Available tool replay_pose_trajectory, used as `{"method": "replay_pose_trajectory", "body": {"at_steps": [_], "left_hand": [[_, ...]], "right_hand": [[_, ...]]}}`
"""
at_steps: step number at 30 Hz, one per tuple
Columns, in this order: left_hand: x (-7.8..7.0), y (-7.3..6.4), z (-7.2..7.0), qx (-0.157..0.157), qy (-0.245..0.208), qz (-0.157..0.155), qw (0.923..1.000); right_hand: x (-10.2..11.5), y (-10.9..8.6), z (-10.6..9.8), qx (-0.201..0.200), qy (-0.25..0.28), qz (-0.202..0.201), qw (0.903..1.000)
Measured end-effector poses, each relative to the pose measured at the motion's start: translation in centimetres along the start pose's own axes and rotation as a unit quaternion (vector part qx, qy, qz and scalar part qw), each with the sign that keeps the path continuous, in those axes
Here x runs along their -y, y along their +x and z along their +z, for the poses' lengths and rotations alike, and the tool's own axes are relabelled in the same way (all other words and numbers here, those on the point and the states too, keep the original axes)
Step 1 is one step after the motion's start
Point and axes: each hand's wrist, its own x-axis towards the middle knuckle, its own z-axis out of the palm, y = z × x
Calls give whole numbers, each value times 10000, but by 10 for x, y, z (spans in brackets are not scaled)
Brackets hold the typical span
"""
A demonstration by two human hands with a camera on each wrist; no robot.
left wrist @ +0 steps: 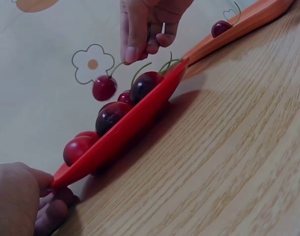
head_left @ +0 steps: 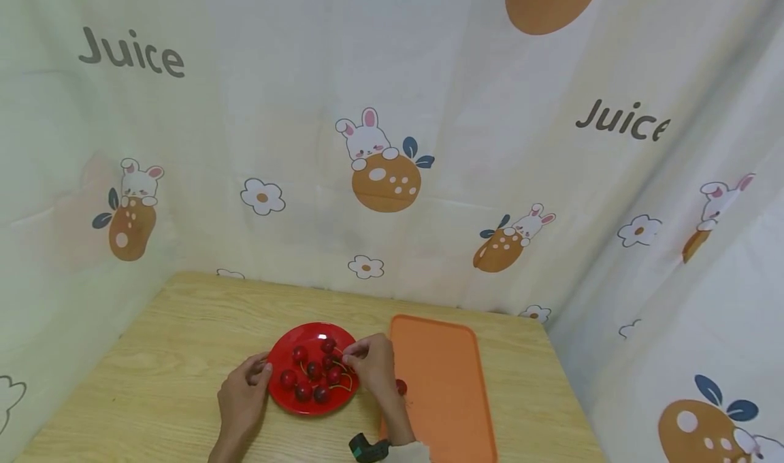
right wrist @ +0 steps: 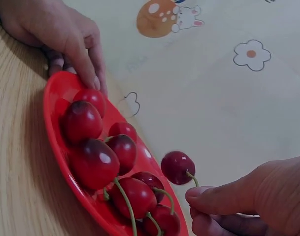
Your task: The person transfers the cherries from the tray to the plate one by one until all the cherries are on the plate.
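A round red plate holding several dark red cherries with green stems sits on the table. My left hand grips the plate's left rim, its thumb on top and fingers beneath in the left wrist view. Above the plate's right side, my right hand pinches the stem of one cherry between thumb and fingertips. In the left wrist view that cherry hangs over the other fruit. Another cherry lies on the orange tray, partly hidden by the right wrist in the head view.
The orange tray stands just right of the plate on the wooden table. A dark device is strapped near the right wrist, by a light sleeve. A printed curtain encloses the table's back and sides.
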Motion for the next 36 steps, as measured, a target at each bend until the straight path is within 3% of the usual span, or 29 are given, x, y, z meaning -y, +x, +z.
{"method": "replay_pose_trajectory", "body": {"at_steps": [14, 36], "left_hand": [[1, 1, 0, 19, 29, 26, 10000], [0, 1, 0, -113, -23, 46, 9999]], "right_hand": [[5, 2, 16, 91, -380, 0, 9992], [11, 4, 34, 70, -1289, -378, 9909]]}}
